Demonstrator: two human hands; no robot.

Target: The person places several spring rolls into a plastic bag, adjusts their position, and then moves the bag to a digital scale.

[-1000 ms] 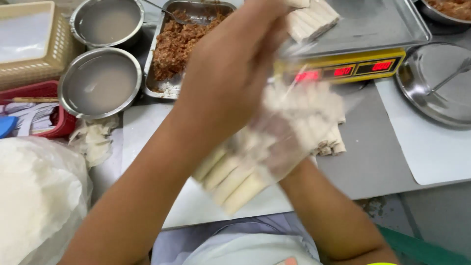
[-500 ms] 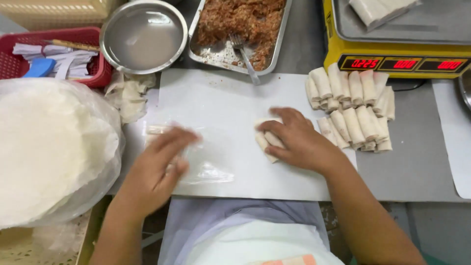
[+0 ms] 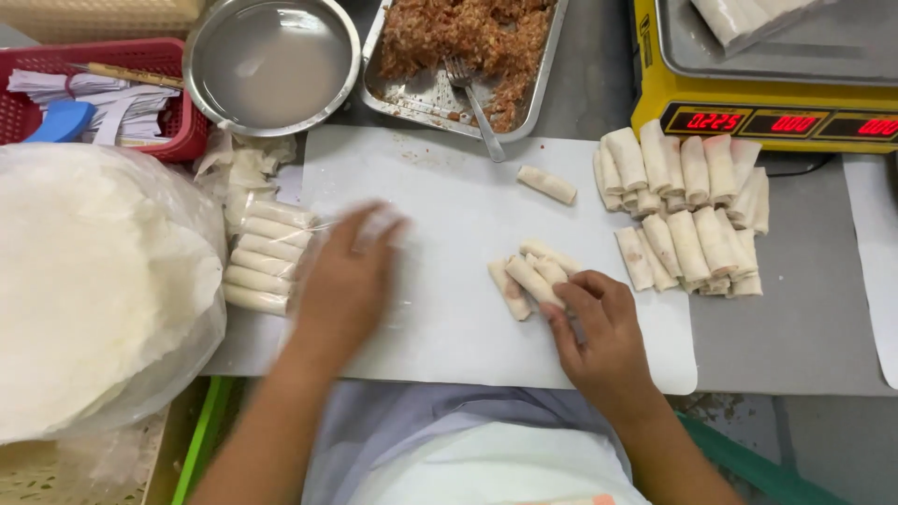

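Right hand (image 3: 599, 327) is resting near on the white cutting board (image 3: 449, 318), fingers curling onto a small cluster of spring rolls (image 3: 533, 276), gripping the nearest ones. Left hand (image 3: 351, 276) is blurring, lying flat and open on a clear plastic bag of rolls (image 3: 262, 257) at the board's left edge, pressing rather than clenching. A big bag of white wrappers (image 3: 94, 281) is sitting left on the tabletop (image 3: 795, 337). One loose roll (image 3: 547, 184) is lying farther out; a stacked pile of rolls (image 3: 687, 210) is sitting right. Far: a steel bowl (image 3: 271, 61), a filling tray (image 3: 468, 56) with a fork (image 3: 472, 93), a yellow scale (image 3: 767, 75), a red basket (image 3: 103, 93).
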